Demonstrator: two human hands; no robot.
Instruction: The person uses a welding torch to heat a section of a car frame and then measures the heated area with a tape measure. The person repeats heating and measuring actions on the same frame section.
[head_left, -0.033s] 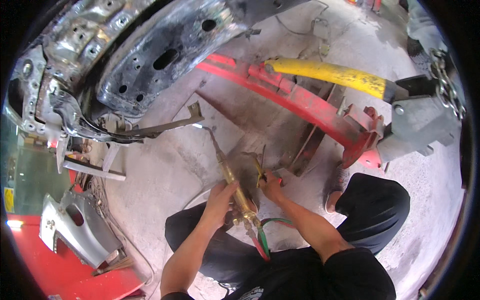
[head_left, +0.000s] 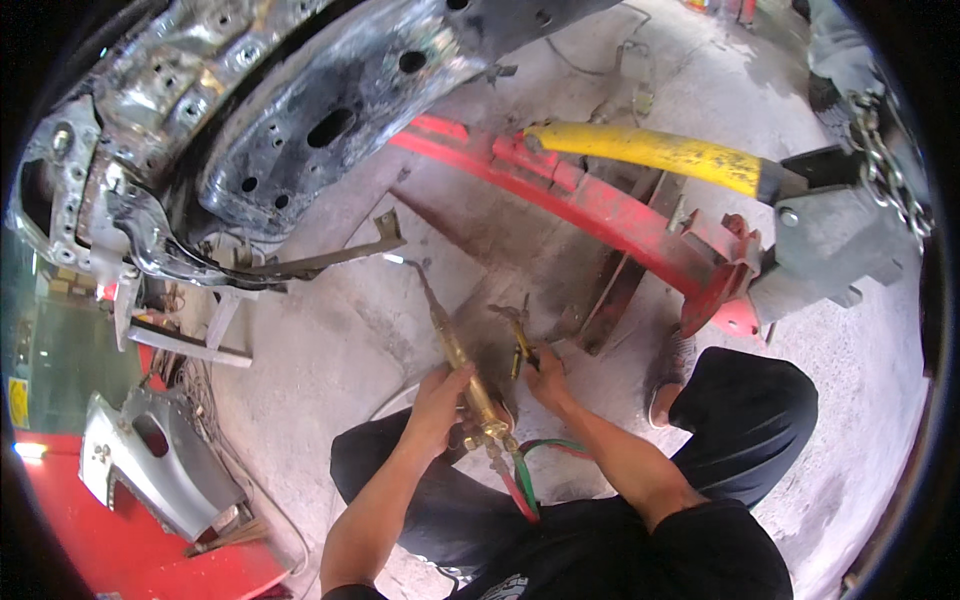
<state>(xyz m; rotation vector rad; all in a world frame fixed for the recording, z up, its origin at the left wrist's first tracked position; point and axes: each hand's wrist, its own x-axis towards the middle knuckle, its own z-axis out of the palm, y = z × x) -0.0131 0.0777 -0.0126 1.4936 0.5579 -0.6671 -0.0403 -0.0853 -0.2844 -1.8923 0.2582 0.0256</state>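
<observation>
My left hand [head_left: 437,406] is closed around a brass gas torch [head_left: 466,372], which slants up and left. A small bright flame [head_left: 394,259] burns at its bent tip, beside the end of a thin metal strip with an upright tab [head_left: 388,226]. This strip sticks out from the underside of a bare, blackened car body frame [head_left: 330,125]. Red and green hoses [head_left: 526,480] run from the torch's rear end toward my lap. Right of the torch, my right hand [head_left: 546,380] grips yellow-handled pliers [head_left: 521,340], their jaws pointing up and touching nothing visible.
A red steel beam [head_left: 600,212] with a yellow arm [head_left: 650,150] crosses the floor ahead and right. Chain [head_left: 880,165] hangs over a grey metal block [head_left: 830,235]. At left, a silver fender panel [head_left: 165,460] lies on a red surface [head_left: 70,510] beside cables [head_left: 190,380].
The pliers have turned in my right hand, and their handles now show spread apart. The torch stays nearly in place, its flame still beside the strip. The view has shifted slightly.
</observation>
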